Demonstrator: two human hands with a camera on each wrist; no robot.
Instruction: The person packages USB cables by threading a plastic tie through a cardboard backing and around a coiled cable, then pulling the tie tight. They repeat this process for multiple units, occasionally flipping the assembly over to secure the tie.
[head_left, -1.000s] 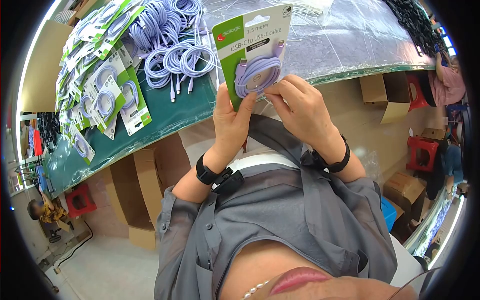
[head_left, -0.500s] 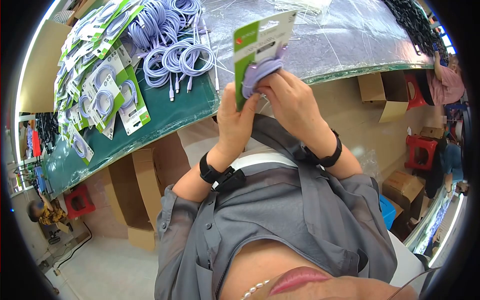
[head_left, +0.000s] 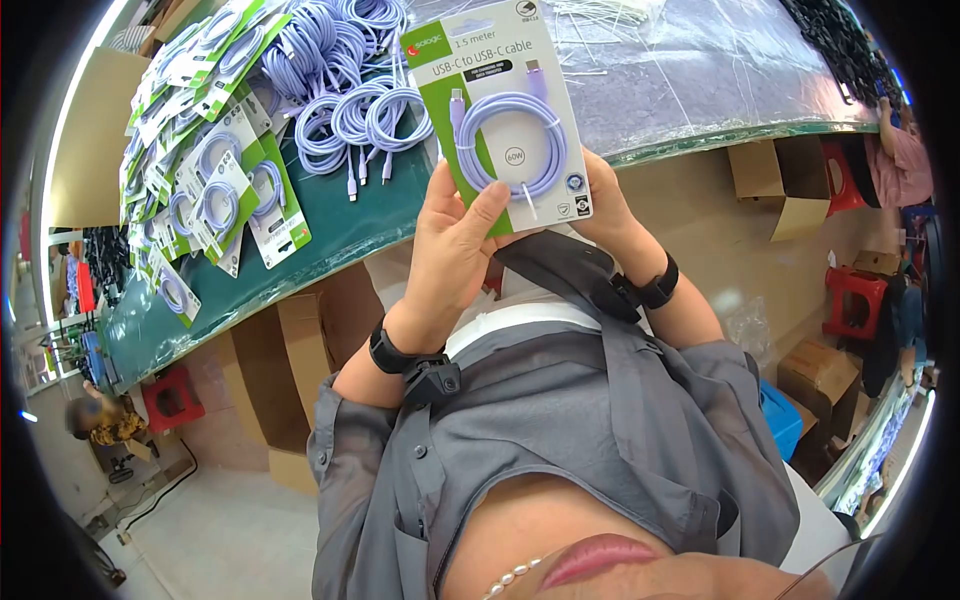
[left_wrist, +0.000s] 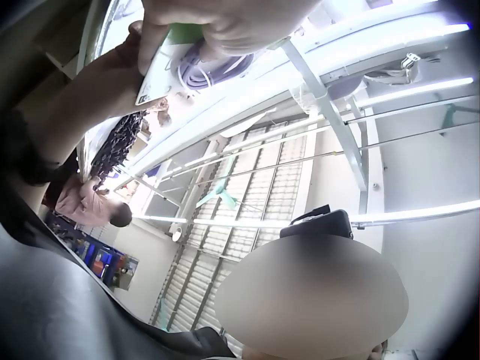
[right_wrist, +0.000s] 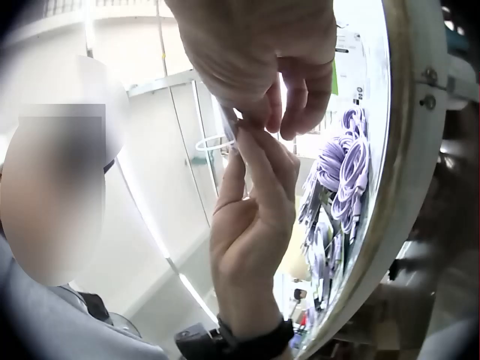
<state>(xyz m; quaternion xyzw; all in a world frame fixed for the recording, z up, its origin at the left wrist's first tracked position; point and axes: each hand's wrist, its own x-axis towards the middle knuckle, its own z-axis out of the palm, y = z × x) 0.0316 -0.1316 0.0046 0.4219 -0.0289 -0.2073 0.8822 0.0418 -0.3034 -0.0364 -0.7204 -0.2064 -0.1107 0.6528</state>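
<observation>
My left hand (head_left: 450, 235) grips the lower left of a green-and-white packaging card (head_left: 545, 55), thumb on its front. A coiled lilac USB-C cable (head_left: 555, 165) lies against the card, both plugs upward. At the coil's bottom a white plastic tie (head_left: 530, 200) sticks out in front. My right hand (head_left: 605, 205) holds the lower right side, its fingers hidden behind the card in the head view. In the right wrist view, the curled fingers of my right hand (right_wrist: 262, 56) meet the fingertips of my left hand (right_wrist: 255, 217), beside a thin white loop (right_wrist: 214, 142).
On the green-edged table (head_left: 340, 215), carded cables (head_left: 215, 190) are heaped at the left, beside loose lilac coils (head_left: 345, 120). White ties (head_left: 605, 12) lie at the back, black cables (head_left: 835, 50) at far right. Cardboard boxes (head_left: 260, 370) and red stools (head_left: 855, 300) stand below.
The card was angled half a second ago with my right fingers over the coil. Now its front faces the head camera, and my right hand has moved to its right edge and behind.
</observation>
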